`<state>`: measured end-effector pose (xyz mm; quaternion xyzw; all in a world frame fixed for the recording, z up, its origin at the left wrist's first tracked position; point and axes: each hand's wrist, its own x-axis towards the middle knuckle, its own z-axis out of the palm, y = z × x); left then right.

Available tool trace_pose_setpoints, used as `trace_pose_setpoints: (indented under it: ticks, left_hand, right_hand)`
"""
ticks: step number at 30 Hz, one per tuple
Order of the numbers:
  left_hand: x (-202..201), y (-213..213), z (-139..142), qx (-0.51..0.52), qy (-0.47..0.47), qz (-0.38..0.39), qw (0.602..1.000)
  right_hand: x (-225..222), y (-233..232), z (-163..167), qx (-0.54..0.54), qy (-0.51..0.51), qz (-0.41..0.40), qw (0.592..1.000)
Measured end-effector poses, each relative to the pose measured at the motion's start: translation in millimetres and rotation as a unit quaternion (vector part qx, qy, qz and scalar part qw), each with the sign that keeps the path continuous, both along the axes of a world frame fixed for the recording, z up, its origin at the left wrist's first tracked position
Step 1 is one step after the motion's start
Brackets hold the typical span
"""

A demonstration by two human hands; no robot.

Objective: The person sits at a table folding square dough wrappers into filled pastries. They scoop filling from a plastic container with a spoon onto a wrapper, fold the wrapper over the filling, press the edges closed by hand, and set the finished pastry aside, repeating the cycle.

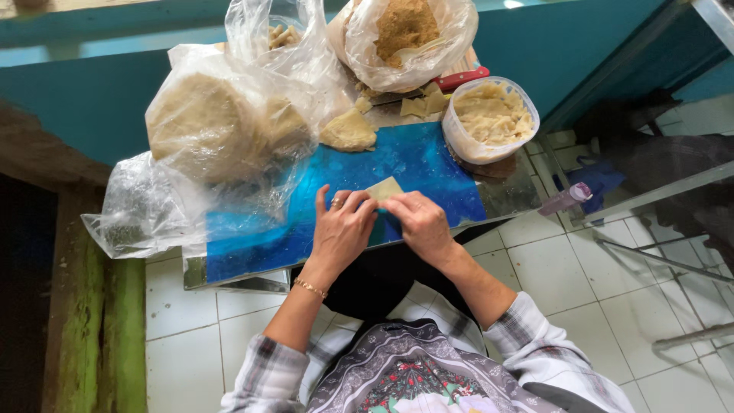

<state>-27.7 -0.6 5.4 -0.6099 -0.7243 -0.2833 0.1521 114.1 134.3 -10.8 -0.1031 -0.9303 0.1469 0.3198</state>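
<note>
A pale thin dough wrapper (384, 187) lies on the blue mat (428, 164) of a small table. My left hand (342, 229) and my right hand (420, 224) rest side by side on the near edge of the wrapper, fingers curled and pinching it. My left hand wears a ring and a gold bracelet. The part of the wrapper under my fingers is hidden.
A clear tub of pale filling (490, 116) stands at the right. A big plastic bag of stacked wrappers (218, 126), a loose dough lump (349, 131), a bag of brown crumbly filling (405, 29) and a red-handled knife (459, 79) lie behind. White floor tiles (550, 268) surround the table.
</note>
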Motion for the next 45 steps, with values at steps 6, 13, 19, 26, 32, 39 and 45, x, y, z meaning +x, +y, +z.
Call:
trace_pose_setpoints:
  ticks: [6, 13, 19, 26, 32, 39, 45]
  left_hand:
    - [12.1, -19.8, -4.3, -0.003, 0.013, 0.037, 0.999]
    - [24.8, -20.0, -5.0, 0.032, 0.014, 0.059, 0.998]
    - [27.9, -27.0, -7.1, 0.045, -0.003, 0.060, 0.997]
    - [31.9, -28.0, -13.8, 0.064, -0.006, 0.062, 0.996]
    - [31.9, -29.1, -12.7, 0.077, -0.016, 0.058, 0.995]
    - [36.0, -27.9, -12.9, 0.071, -0.005, 0.067, 0.995]
    - [40.0, -27.9, -17.0, 0.081, -0.011, 0.066, 0.994]
  right_hand:
    - [35.9, 47.2, 49.5, 0.088, 0.083, -0.120, 0.985]
    - [46.9, 128.5, 64.2, 0.089, -0.008, -0.172, 0.981]
    - [49.8, 132.2, 41.2, 0.009, 0.034, -0.173, 0.984]
    - [46.8, 120.6, 42.1, 0.014, 0.075, -0.206, 0.976]
    - [47.9, 124.5, 54.1, 0.025, 0.027, -0.164, 0.986]
    - [35.1, 75.8, 51.5, 0.022, 0.076, -0.115, 0.990]
    - [-2.6, 24.9, 14.2, 0.090, -0.071, 0.009, 0.993]
